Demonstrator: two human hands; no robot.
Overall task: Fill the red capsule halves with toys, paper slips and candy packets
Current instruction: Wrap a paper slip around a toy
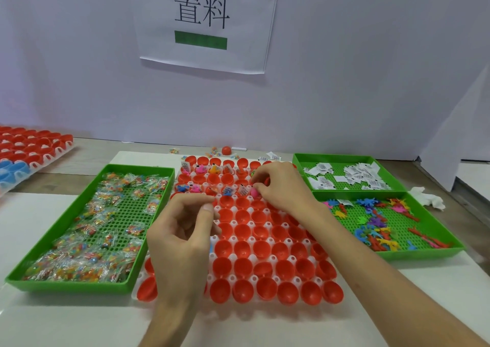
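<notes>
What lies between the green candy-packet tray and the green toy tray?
Head view: a white rack of red plastic capsule halves, under the left hand and the right hand, which pinches a pink toy.

white paper sign (pixel 204 23) on wall, "置料" above green bar

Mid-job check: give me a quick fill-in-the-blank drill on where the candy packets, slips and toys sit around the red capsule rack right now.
1. The clear candy packets lie in the green plastic tray to the ___ of the white rack of red capsule halves.
2. The small plastic toy pinched by the right hand is ___.
3. The far right green tray holds white paper ___.
4. The visible halves in the rack's nearest row are ___.

Missing words: left; pink; slips; empty.
</notes>
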